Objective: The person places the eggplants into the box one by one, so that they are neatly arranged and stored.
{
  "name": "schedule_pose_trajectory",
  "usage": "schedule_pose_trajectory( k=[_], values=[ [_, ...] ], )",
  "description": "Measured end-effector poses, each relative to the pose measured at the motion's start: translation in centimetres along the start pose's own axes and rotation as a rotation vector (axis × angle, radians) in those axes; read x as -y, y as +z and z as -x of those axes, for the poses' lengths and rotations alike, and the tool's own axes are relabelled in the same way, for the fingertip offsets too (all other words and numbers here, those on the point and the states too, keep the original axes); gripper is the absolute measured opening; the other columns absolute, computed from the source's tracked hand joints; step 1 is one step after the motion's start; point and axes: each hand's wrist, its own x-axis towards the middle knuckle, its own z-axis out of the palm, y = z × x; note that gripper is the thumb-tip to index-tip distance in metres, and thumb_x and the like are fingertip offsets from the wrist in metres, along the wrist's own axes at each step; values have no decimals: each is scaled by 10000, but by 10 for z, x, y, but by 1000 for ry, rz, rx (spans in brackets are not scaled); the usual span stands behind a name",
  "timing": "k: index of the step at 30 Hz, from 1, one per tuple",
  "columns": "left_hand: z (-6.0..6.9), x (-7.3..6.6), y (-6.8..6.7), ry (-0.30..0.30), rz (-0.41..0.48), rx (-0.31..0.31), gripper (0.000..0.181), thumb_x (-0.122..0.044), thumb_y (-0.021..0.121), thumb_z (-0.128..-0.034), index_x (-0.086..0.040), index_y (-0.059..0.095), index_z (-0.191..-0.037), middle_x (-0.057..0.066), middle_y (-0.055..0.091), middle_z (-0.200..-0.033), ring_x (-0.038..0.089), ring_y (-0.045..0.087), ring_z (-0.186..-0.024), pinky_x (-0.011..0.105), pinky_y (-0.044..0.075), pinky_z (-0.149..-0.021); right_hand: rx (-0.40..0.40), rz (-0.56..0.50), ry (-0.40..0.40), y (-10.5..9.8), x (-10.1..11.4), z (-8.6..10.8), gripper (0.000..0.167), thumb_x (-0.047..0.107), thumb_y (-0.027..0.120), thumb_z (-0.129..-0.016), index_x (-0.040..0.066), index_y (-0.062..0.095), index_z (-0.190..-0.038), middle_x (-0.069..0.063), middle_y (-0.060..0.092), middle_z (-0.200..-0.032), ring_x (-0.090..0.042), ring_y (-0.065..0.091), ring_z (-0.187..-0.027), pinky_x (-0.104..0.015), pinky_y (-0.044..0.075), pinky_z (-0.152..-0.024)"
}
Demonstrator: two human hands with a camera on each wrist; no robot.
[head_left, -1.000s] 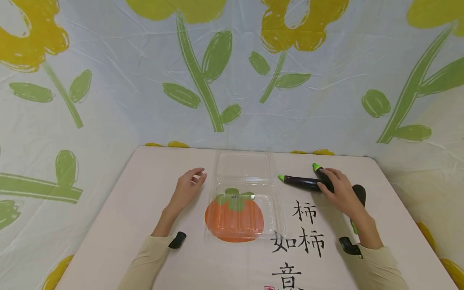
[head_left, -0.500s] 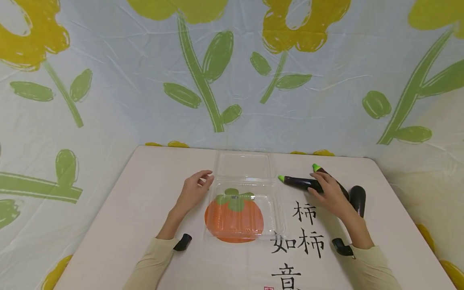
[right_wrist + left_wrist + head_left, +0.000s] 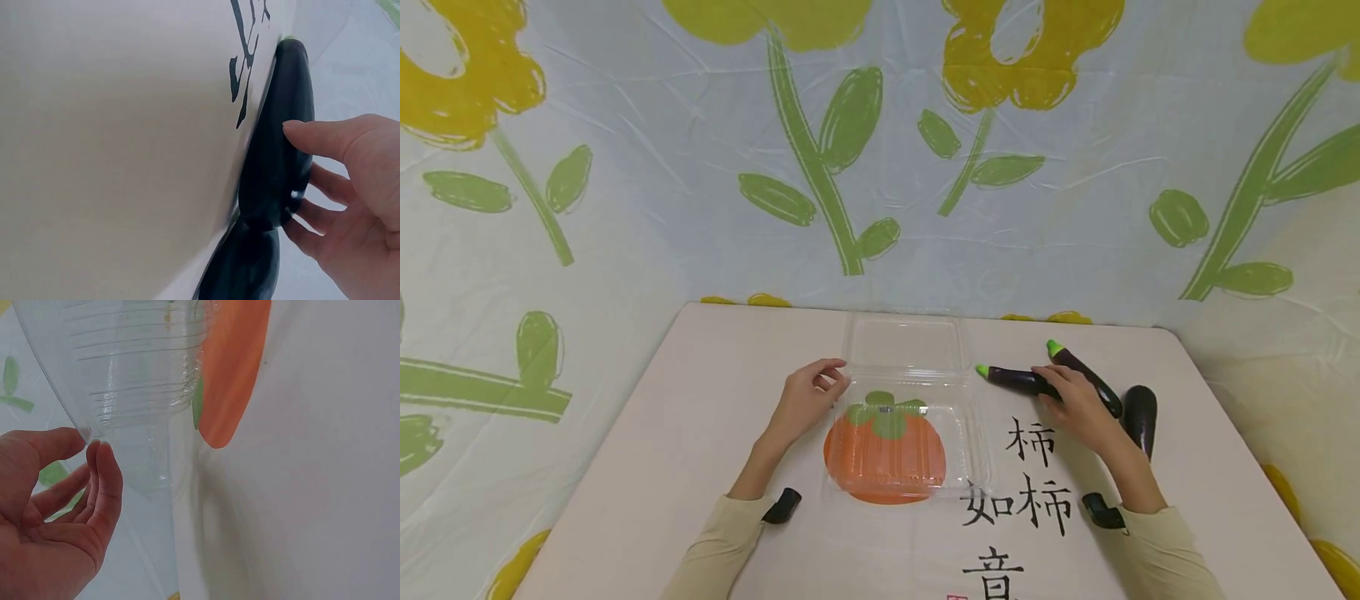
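A clear plastic clamshell box [image 3: 958, 437] lies unfolded mid-table, its lid half toward the wall. My left hand [image 3: 805, 402] is at the box's left side near the hinge; in the left wrist view its thumb and fingertips pinch the rim corner of the box [image 3: 134, 362]. My right hand [image 3: 1078, 410] holds a dark purple eggplant [image 3: 1009, 379] with a bright green stem end pointing left. In the right wrist view the thumb lies on the eggplant [image 3: 275, 144] and the fingers curl behind it. A second eggplant [image 3: 1092, 382] lies just beyond that hand.
A third eggplant [image 3: 1141, 412] lies right of my right wrist, partly hidden by the forearm. The pale table mat [image 3: 647, 467] bears a printed orange persimmon [image 3: 880, 496] under the box and black characters [image 3: 1045, 500]. A flowered cloth [image 3: 1045, 233] hangs behind the table.
My left hand has moved right to the box and now pinches its rim. My right hand has shifted left, off the far eggplant, and now holds the near one.
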Motion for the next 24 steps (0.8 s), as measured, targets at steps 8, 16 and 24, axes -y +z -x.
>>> schedule_pose_trajectory(
  k=[8,16,24],
  values=[
    [0,5,-1,-36,94,54,301,-77,733,-954,39,691,-1228,109,687,-925,207,666,-684,220,571,-580,40,29,41,-6,3,1,474,-112,789,-812,-80,633,-1259,-269,626,-1173,-477,610,-1059,-638,517,-868],
    [-3,6,-1,-63,120,86,249,-96,725,-965,24,706,-1182,97,668,-890,156,625,-605,244,573,-573,59,38,140,-11,10,3,456,-34,793,-859,-58,628,-1283,-249,628,-1192,-457,615,-1097,-633,527,-879],
    [-4,5,-2,-101,133,94,242,-113,725,-972,15,715,-1177,96,649,-886,161,600,-572,339,597,-593,27,9,154,-17,17,3,466,-6,789,-878,-43,612,-1307,-232,621,-1209,-447,623,-1096,-630,534,-878]
  ],
)
